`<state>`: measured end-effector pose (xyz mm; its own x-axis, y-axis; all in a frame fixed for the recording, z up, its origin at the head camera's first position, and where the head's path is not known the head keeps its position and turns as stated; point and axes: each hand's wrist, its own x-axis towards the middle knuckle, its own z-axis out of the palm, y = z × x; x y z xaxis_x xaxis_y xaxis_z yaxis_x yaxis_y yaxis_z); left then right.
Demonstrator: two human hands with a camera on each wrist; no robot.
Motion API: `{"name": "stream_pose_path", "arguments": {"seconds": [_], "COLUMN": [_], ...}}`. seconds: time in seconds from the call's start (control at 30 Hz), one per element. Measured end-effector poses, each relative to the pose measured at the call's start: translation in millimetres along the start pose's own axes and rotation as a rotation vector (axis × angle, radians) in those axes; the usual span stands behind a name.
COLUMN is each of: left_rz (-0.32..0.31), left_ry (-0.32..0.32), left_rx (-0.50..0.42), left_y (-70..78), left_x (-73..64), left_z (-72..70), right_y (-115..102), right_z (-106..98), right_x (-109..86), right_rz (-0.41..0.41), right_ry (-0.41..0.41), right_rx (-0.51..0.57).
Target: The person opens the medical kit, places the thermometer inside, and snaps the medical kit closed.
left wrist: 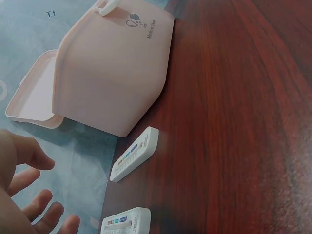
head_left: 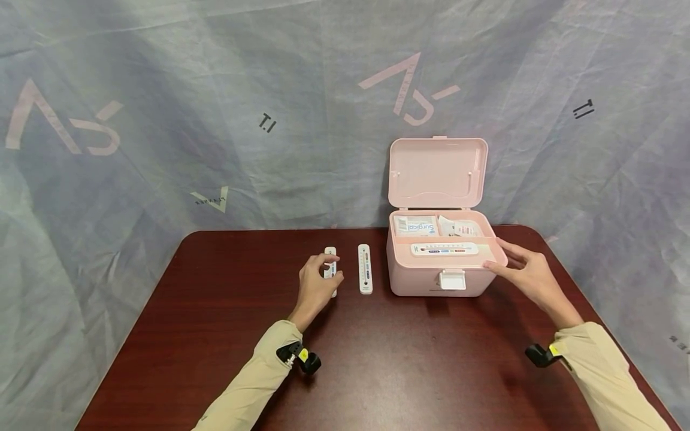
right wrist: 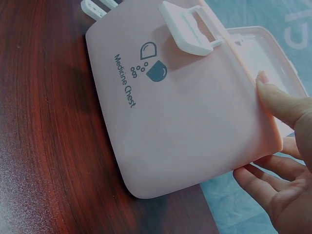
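A pink medicine chest (head_left: 417, 281) stands on the table with its lid raised. My right hand (head_left: 530, 272) holds its right front corner, thumb (right wrist: 278, 100) on the rim and the other fingers along the side. Across the chest's front top lies a white thermometer (head_left: 444, 249). To the chest's left, a second thermometer (head_left: 365, 269) lies lengthwise on the table. My left hand (head_left: 317, 286) is over a third thermometer (head_left: 330, 272), partly hiding it in the head view. Thumb and fingers there are bent and apart, with nothing between them in the left wrist view.
Inside the chest's rear compartments sit a surgical packet (head_left: 416, 226) and other small packages (head_left: 465, 228). The upright lid (head_left: 438, 173) stands before a grey cloth backdrop (head_left: 302, 120). A white latch (head_left: 452, 279) hangs on the chest's front. Dark red wood forms the table (head_left: 377, 371).
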<state>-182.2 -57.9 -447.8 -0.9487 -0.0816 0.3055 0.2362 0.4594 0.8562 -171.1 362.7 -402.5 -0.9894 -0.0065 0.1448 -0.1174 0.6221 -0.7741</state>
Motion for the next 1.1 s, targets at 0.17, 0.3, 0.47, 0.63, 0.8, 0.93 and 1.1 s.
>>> {"name": "stream_pose_path", "arguments": {"seconds": [0.17, 0.3, 0.47, 0.63, 0.8, 0.93, 1.1], "left_rz": [-0.004, -0.038, -0.069, -0.092, -0.129, -0.145, -0.152], "left_ry": [0.006, 0.005, 0.008, 0.009, 0.019, 0.031, 0.04], "left_rx": [0.004, 0.018, 0.053, 0.063, 0.058, 0.071, 0.094], "left_y": [-3.6, -6.4, -10.7, -14.3, -18.3, -21.1, -25.4], "left_x": [-2.2, -3.9, -5.0, -5.5, -6.8, -8.8, -10.0], "left_z": [0.9, 0.6, 0.2, 0.5, 1.9, 4.1, 7.9], "right_y": [0, 0, -2, -2, -2, -1, 0], "right_z": [0, 0, 0, 0, 0, 0, 1], "right_x": [0.3, 0.2, -0.2, -0.4, -0.8, -0.6, -0.1], "right_rz": [-0.002, 0.001, 0.007, 0.013, 0.009, 0.004, 0.002], "right_ry": [0.002, 0.001, -0.004, -0.005, -0.003, 0.001, 0.003], "right_rx": [0.0, 0.0, 0.004, 0.006, 0.006, 0.007, 0.01]}}
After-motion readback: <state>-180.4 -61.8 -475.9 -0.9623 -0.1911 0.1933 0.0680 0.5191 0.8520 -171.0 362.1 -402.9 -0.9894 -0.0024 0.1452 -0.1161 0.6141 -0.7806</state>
